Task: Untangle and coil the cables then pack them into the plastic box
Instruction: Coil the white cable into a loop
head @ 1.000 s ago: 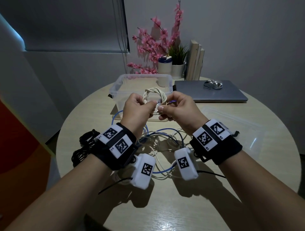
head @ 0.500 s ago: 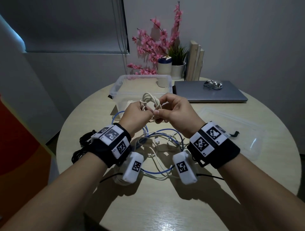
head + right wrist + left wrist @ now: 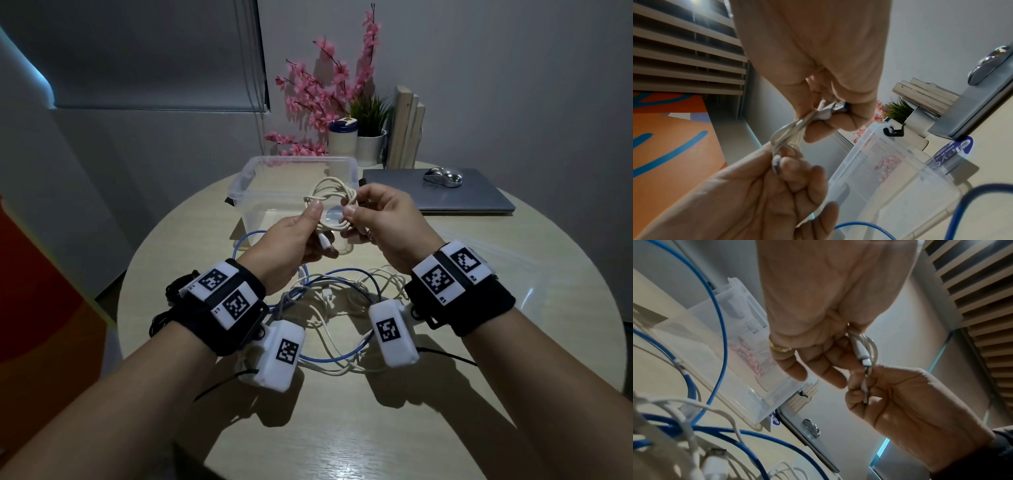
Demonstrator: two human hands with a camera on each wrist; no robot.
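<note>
My left hand [image 3: 291,236] pinches the white coil [image 3: 330,200] at its left side, one plug [image 3: 324,242] poking out below the thumb. My right hand [image 3: 383,222] pinches the coil's right side, fingers curled. The coil, several loose loops, hangs mid-frame just above the box [image 3: 253,178], which is open. Below the hands, tangled blue [image 3: 329,358] and white cables lie on the worktop [image 3: 342,428]; right of them it is bare to the rim.

I see the plastic box [image 3: 248,178] open-topped ahead; loose cables [image 3: 337,308] (blue and white) clutter the table [image 3: 342,428] beneath.
</note>
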